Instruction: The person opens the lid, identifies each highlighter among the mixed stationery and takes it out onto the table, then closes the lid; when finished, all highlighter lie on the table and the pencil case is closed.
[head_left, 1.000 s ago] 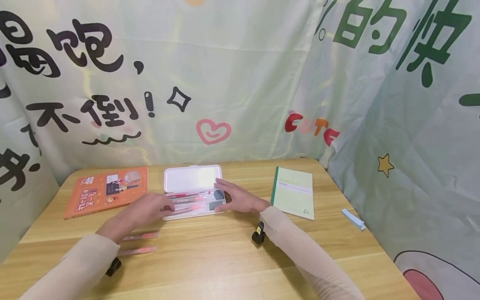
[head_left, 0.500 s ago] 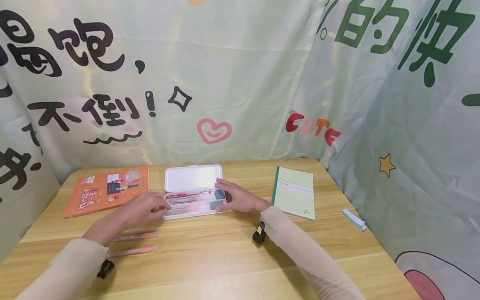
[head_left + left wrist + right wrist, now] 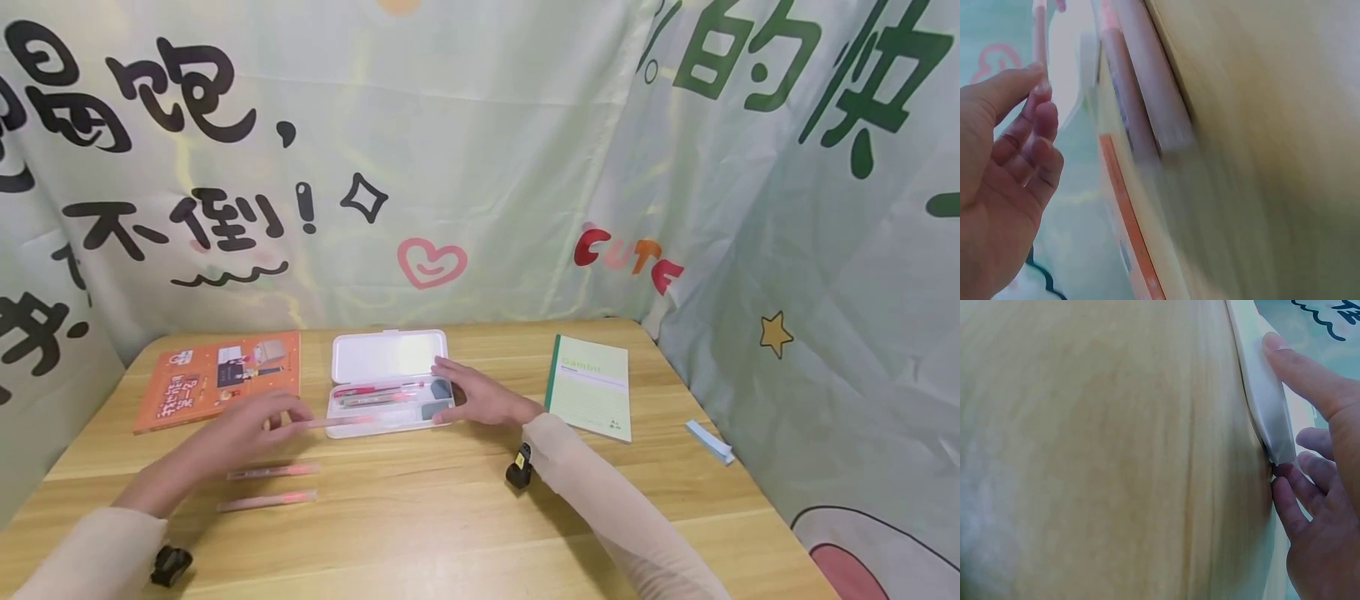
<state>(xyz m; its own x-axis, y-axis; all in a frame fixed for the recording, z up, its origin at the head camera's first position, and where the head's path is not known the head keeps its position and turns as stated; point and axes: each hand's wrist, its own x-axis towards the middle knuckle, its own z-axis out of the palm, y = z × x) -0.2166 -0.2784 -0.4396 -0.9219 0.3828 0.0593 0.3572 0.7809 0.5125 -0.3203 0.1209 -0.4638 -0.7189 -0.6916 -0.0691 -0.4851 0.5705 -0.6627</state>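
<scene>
Pinching a pink pen btwn thumb & fingertips, your L hand hung just off the L end of the open pencil case, other fingers loosely bent; the pen's far end lay over the case's L edge, tho whether it touched the tray you couldn't tell. Your R hand was spread wide at the case's R end, thumb at its near-right corner, fingertips by the R edge of the lid, touching rather than clasping. The case lay toward the far edge of the table, approx midway along, lid laid back; inside were a red pen, a greyish pen & 2 dark pieces. Two loose pens lay roughly parallel btwn your L hand & the near edge. An orange book sat nr the far-left corner, a pale green notebook nr the far-right corner, & a small blue strip by the R edge.
</scene>
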